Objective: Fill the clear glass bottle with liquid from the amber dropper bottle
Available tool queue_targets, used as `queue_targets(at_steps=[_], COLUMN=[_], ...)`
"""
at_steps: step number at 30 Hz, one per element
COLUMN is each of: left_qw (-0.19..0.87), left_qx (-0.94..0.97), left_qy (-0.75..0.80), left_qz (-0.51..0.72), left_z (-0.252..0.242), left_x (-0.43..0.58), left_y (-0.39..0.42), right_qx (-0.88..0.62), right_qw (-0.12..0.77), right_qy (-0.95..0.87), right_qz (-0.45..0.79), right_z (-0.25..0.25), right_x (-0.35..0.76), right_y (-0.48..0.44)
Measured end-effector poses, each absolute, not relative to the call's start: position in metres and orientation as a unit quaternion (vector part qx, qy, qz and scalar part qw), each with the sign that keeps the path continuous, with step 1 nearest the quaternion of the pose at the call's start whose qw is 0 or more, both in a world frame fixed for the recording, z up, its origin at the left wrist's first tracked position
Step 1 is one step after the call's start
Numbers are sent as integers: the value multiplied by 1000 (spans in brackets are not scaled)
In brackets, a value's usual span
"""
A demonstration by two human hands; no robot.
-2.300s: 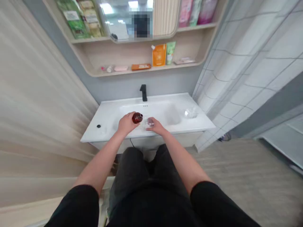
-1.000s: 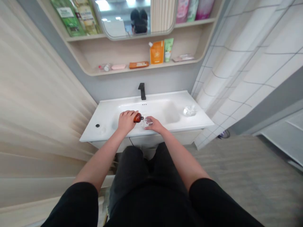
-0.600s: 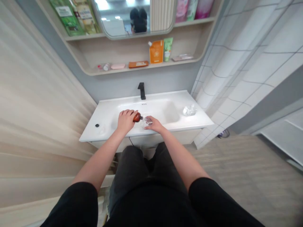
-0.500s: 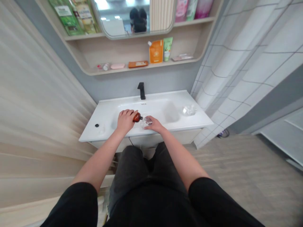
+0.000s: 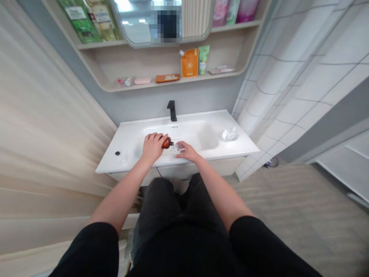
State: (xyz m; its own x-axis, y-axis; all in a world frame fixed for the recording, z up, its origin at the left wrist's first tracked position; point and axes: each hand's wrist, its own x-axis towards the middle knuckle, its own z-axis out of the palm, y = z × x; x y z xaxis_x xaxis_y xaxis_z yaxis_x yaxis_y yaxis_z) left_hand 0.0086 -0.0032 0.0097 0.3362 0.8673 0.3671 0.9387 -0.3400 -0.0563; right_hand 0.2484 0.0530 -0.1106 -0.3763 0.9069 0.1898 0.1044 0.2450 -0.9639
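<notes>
My left hand is closed around a brown bottle, which is tipped on its side with its dark neck pointing right. Just beyond that neck, my right hand grips a small clear container, its mouth close to the bottle. Both are held over the front part of the white sink. Whether liquid runs between them is too small to tell.
A black faucet stands behind the basin. On the right counter lies a clear container, and on the left a small black cap. Above, a shelf carries an orange pouch and a green tube.
Hardly anything differs. Both hands keep the bottle and the clear container in the same pose, and the view has shifted very slightly.
</notes>
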Motion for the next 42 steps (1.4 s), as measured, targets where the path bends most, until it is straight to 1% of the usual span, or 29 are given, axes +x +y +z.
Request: queue_targets(at_steps=[42], left_qw=[135], left_qx=[-811], left_qy=[-552], left_qz=[-137], left_z=[22], left_x=[7], left_y=[-4], right_qx=[-380], right_qw=[409], right_qy=[-672], right_qz=[486], right_z=[-109], right_x=[249], right_y=[53])
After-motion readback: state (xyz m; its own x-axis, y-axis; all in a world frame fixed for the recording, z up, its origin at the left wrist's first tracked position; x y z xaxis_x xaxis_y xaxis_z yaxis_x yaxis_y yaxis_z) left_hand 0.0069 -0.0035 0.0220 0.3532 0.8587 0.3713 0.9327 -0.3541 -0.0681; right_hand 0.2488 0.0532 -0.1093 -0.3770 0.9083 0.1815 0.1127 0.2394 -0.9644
